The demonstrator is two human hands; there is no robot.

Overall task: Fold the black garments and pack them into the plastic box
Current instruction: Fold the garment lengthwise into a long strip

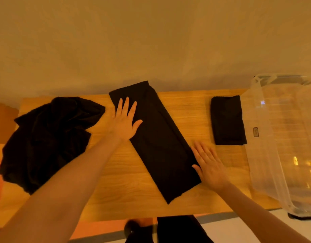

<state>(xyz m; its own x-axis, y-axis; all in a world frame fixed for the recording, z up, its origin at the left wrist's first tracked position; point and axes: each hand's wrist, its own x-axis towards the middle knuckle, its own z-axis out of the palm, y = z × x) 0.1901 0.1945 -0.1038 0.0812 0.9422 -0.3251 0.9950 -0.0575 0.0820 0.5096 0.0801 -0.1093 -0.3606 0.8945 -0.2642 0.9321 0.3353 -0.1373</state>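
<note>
Low and right of centre, the right hand (210, 166) lies flat, fingers straight, at the near end of the long folded strip (158, 142) on the table (119, 186). Further up, the left hand (125, 120) presses flat on its far end; neither grips. The cloth looks soft and limp, best lifted by its ends. A crumpled garment (45, 137) sits left, a folded one (227, 120) beside the clear box (281, 137) at right.

Both bare arms outstretched, left hand (124, 120) flat, fingers spread, right hand (208, 165) apparently flat, palm down
</note>
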